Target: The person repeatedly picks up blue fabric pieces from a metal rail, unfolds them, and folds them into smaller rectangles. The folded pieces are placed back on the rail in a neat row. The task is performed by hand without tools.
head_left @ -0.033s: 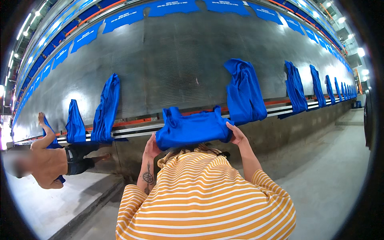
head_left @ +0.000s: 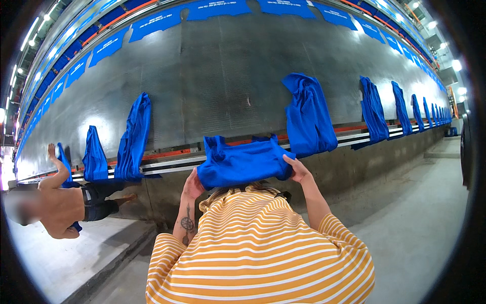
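Note:
A blue cloth garment (head_left: 243, 164) is stretched between my hands at the near edge of a long dark table, its upper edge rumpled with raised tabs of cloth. My left hand (head_left: 193, 185) grips its left end. At the right end my right hand (head_left: 298, 169) holds the cloth, thumb on top; the other fingertips are partly hidden. Just right of the garment, a bunched blue garment (head_left: 310, 116) lies over the table edge. To the left, a similar blue garment (head_left: 134, 139) hangs over that edge.
The dark tabletop (head_left: 217, 76) curves across the view. Flat blue pieces with white print (head_left: 217, 9) line its far side. More bunched garments (head_left: 374, 111) hang along the near edge. A person (head_left: 63, 205) at left reaches onto the table. Below runs a concrete ledge (head_left: 364, 167).
The garment and my right hand have shifted very slightly left. At the far left, the blue cloth beside the person's arm has moved a little.

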Demonstrator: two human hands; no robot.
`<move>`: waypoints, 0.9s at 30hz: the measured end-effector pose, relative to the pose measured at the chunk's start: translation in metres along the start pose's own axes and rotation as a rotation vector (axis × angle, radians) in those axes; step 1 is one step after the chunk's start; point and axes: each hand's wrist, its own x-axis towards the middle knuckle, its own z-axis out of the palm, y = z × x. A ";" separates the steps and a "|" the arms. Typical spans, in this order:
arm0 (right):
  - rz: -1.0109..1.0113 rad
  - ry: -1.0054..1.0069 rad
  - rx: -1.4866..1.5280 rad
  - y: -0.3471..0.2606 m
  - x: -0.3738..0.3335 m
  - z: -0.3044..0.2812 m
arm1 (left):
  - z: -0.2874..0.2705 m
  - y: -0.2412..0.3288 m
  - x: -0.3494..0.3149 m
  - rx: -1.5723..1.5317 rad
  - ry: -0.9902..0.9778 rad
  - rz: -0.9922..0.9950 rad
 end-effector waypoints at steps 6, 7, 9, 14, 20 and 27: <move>-0.113 0.070 -0.025 -0.007 0.010 -0.010 | 0.020 -0.004 0.035 0.071 0.173 -0.042; -0.098 0.088 -0.117 -0.010 0.008 -0.010 | 0.021 -0.005 0.036 0.159 0.193 -0.040; -0.067 0.129 -0.297 -0.016 0.000 -0.014 | 0.023 -0.006 0.033 0.265 0.244 0.005; -0.079 -0.044 -0.251 -0.012 -0.003 -0.039 | 0.040 -0.005 0.013 0.168 0.240 0.187; -0.010 0.094 -0.519 -0.007 0.025 -0.041 | 0.018 -0.016 0.012 0.217 0.298 0.077; -0.083 0.108 -0.442 -0.017 0.016 -0.020 | 0.014 -0.015 0.010 0.444 0.348 0.082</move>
